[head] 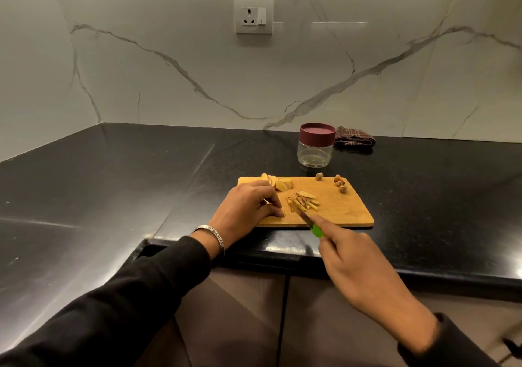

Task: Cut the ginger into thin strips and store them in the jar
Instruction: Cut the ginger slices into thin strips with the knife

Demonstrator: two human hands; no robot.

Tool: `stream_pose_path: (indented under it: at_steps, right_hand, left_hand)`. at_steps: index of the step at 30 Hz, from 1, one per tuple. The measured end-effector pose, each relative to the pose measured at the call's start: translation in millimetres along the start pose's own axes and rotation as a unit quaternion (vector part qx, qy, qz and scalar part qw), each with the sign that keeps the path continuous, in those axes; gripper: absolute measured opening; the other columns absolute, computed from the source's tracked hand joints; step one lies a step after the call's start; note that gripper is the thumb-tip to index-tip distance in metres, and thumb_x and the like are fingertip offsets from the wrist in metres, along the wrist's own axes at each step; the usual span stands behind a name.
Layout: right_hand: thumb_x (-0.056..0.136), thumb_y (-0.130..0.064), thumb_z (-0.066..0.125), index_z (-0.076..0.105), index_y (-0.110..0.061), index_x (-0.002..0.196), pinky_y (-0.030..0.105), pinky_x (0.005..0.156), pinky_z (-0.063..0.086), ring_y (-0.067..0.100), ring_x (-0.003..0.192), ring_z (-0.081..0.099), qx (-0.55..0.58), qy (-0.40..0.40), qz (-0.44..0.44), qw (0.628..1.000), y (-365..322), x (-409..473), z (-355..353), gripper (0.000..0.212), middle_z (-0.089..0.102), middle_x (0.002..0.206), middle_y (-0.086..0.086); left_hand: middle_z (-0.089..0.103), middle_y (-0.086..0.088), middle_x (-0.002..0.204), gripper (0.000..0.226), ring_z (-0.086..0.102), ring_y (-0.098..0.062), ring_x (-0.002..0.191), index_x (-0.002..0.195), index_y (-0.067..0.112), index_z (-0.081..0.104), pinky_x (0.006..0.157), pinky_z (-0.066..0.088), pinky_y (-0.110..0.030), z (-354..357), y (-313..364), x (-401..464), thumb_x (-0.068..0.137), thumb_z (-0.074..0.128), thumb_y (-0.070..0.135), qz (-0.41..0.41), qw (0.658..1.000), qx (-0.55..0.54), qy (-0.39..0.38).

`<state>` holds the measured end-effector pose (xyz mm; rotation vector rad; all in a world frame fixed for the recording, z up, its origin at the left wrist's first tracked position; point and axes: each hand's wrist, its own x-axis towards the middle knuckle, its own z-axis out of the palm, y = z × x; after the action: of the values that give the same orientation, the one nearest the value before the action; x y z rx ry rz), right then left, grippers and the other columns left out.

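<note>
A wooden cutting board (pixel 343 211) lies near the counter's front edge. Ginger slices (pixel 278 183) sit at its back left corner, and a small heap of thin ginger strips (pixel 303 201) lies in the middle. My left hand (pixel 248 208) rests on the board's left part, fingers curled over a ginger slice that is mostly hidden. My right hand (pixel 356 265) grips a green-handled knife (pixel 310 222), forefinger along its back, blade tip at the strips. Behind the board stands a clear jar (pixel 315 152) with a maroon lid on it.
Ginger trimmings (pixel 339 183) lie at the board's back right corner, one knob (pixel 319 176) at the back edge. A folded dark checked cloth (pixel 354 138) sits right of the jar by the marble wall. The black counter (pixel 113 183) wraps round to the left.
</note>
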<state>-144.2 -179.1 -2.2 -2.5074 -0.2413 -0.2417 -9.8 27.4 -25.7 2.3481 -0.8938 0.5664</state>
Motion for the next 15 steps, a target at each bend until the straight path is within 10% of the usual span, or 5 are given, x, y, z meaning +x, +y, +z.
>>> stream_pose_path:
  at_steps: [15]
  right_hand:
    - [0.106,-0.031,0.037,0.025,-0.038,0.156,0.022,0.050,0.031,0.009,0.064,0.052,-0.027,-0.015,-0.036,0.999,-12,21,15,0.052,0.059,0.079,-0.007]
  left_hand:
    - [0.072,0.013,0.087,0.005,0.064,-0.001,0.079,0.084,0.022,0.078,0.074,0.053,-0.019,-3,2,-1,0.081,0.081,0.020,0.015,1.000,-0.007,0.024]
